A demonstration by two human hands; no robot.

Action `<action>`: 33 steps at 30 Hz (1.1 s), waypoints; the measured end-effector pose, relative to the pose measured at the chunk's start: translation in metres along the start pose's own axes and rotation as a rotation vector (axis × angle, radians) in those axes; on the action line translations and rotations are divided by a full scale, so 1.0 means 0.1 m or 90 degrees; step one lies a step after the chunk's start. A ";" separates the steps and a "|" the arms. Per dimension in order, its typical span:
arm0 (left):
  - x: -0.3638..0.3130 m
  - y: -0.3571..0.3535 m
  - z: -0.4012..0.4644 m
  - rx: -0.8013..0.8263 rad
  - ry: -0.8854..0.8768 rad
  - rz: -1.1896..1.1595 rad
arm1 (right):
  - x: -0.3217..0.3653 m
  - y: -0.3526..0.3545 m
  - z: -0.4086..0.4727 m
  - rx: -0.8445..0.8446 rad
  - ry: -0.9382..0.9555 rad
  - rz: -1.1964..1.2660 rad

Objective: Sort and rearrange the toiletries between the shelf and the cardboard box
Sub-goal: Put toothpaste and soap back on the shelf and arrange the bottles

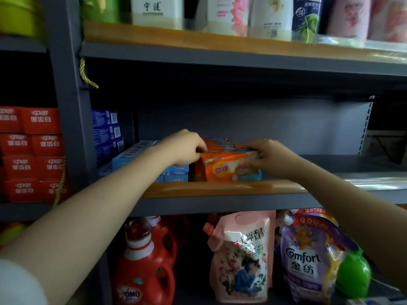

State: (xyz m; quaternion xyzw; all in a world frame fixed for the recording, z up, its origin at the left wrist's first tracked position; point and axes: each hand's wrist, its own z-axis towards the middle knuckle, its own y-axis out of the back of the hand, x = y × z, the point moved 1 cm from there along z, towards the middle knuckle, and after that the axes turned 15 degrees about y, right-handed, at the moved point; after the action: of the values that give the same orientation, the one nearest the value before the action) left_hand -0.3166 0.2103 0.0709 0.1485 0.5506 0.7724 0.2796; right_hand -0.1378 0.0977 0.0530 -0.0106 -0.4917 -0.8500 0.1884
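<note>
A row of orange soap packs (222, 167) stands on the middle shelf (231, 190), near its front edge. My left hand (184, 148) grips the left top end of the row, fingers curled over the packs. At the right top end, my right hand (267, 154) holds the front packs, with its fingers curled over the top and the thumb at the front. Light blue boxes (141, 154) lie directly left of the orange packs. No cardboard box is in view.
Darker blue boxes (105, 133) are stacked at the shelf's left post. Red boxes (33, 155) fill the neighbouring unit. Bottles (226, 14) line the top shelf. Below stand red detergent jugs (145, 267), a pink pouch (240, 256) and a purple Comfort pouch (308, 260).
</note>
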 end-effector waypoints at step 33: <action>0.70 -0.24 -0.80 -0.253 0.122 0.107 | 0.77 -0.67 0.34 -0.067 0.217 -0.217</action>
State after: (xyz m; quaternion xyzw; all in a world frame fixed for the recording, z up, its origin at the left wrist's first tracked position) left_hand -0.4091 0.1966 0.0156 0.0617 0.3974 0.8969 0.1842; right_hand -0.2369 0.1328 0.0301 0.2062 -0.4028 -0.8834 0.1215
